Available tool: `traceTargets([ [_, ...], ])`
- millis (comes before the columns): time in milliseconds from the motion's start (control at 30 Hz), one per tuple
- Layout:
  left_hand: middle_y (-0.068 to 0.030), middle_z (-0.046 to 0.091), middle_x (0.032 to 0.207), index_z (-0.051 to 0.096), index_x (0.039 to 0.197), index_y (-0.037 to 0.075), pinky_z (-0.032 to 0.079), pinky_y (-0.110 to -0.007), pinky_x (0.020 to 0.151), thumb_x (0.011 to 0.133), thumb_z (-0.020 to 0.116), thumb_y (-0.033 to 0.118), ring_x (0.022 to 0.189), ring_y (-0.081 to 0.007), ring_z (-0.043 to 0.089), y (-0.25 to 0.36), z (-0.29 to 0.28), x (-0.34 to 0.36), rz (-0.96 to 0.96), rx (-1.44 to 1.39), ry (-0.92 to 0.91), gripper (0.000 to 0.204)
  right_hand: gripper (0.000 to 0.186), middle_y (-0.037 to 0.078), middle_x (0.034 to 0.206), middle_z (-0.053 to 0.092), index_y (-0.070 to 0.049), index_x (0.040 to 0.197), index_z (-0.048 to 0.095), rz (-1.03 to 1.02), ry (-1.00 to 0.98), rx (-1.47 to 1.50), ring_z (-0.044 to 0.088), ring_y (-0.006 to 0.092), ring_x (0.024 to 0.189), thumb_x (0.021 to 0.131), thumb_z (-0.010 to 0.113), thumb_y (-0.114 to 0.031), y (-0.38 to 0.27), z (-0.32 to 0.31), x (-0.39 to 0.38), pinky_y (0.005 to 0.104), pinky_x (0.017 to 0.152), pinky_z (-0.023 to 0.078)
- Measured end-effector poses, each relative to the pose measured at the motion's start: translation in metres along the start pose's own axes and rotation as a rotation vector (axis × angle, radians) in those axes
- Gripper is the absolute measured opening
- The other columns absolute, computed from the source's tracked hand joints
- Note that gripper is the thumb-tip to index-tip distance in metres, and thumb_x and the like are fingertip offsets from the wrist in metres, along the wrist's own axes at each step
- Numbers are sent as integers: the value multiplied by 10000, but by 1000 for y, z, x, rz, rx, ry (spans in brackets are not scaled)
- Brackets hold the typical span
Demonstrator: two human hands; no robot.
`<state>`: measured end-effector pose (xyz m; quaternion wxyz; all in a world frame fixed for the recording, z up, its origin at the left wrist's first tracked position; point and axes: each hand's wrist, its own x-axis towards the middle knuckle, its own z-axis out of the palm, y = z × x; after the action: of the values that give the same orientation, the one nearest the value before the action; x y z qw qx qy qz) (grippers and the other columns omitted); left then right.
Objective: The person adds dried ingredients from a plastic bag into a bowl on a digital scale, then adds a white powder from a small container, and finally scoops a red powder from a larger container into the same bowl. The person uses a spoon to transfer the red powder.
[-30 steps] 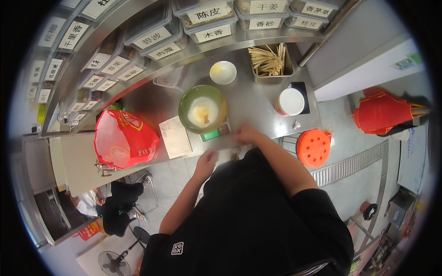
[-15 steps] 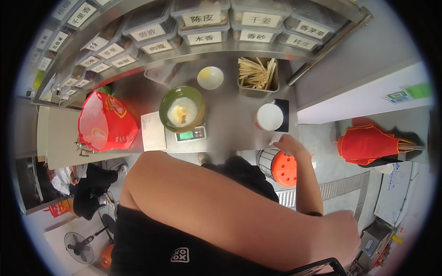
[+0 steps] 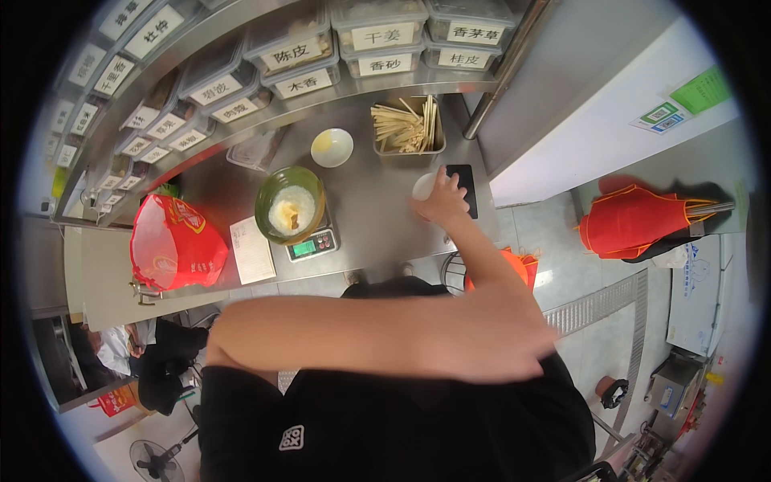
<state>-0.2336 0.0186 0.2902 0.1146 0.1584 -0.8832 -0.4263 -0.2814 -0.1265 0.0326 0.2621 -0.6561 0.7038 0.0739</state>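
My right hand (image 3: 442,197) reaches over the white cup-like container (image 3: 426,186) on the black pad (image 3: 467,189), fingers spread across its top; whether they touch it I cannot tell. My left forearm lies across my body, and my left hand (image 3: 522,353) is a blur at the right, over my right arm, its fingers unclear. A green bowl (image 3: 267,201) with white and yellowish powder sits on a digital scale (image 3: 313,247). Beside them are a paper pad (image 3: 253,257), a small white bowl (image 3: 337,149) and a steel container of wooden sticks (image 3: 405,128).
A shelf (image 3: 305,108) of lidded boxes overhangs the steel counter (image 3: 369,209). An open red bag (image 3: 177,241) is left, a white partition (image 3: 602,96) right. An orange stool (image 3: 514,261) stands beneath the counter edge; red cloth (image 3: 626,221) hangs at right. Another person (image 3: 169,345) is lower left, near a fan (image 3: 148,458).
My left arm swung across my body to the right, and its hand has since risen a little. My right hand went rightward along the counter edge, then up over the white container, fingers spreading.
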Motion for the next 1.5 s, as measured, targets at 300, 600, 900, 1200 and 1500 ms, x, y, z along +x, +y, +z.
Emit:
traceTargets([
  [300, -247, 463, 1459, 355, 1498, -13, 445, -445, 1089, 875, 689, 122, 1355, -377, 486, -245, 119, -139, -660, -65, 711, 720, 1193, 206, 1602, 258, -133, 1614, 204, -142, -73, 59, 382, 487, 1361, 671, 845, -485, -16, 3, -11, 532, 1042, 490],
  [600, -241, 451, 1494, 326, 1516, -8, 395, -489, 1137, 620, 953, 319, 1385, -433, 428, -215, 102, -137, -849, 22, 877, 1141, 1091, 332, 1506, 360, 25, 1542, 295, -404, -417, 395, 475, 490, 1348, 734, 767, -537, -27, -35, -62, 469, 1104, 447],
  [900, -179, 541, 1332, 455, 1381, 29, 429, -503, 1042, 538, 918, 214, 1202, -414, 510, -209, 97, -151, -657, 297, 881, 979, 1082, 323, 1486, 387, 33, 1528, 287, -548, -381, 527, 479, 447, 1352, 739, 807, -493, -20, -39, -88, 452, 1119, 433],
  [1200, -230, 403, 1518, 101, 1606, 80, 445, -518, 1113, 897, 772, 273, 1384, -328, 463, -207, 83, -154, -492, -724, 1147, 995, 960, 268, 1499, 414, 19, 1526, 333, -597, -443, 764, 448, 369, 1397, 815, 783, -444, -4, -66, -73, 426, 1161, 380],
  [1500, -114, 460, 1553, 366, 1564, 166, 363, -553, 1170, 1037, 396, 611, 1426, -325, 449, -204, 79, -146, -278, -1529, 1023, 690, 1006, 248, 1506, 408, 7, 1523, 343, -596, -273, 868, 409, 386, 1421, 778, 817, -476, -7, -42, -90, 431, 1180, 350],
])
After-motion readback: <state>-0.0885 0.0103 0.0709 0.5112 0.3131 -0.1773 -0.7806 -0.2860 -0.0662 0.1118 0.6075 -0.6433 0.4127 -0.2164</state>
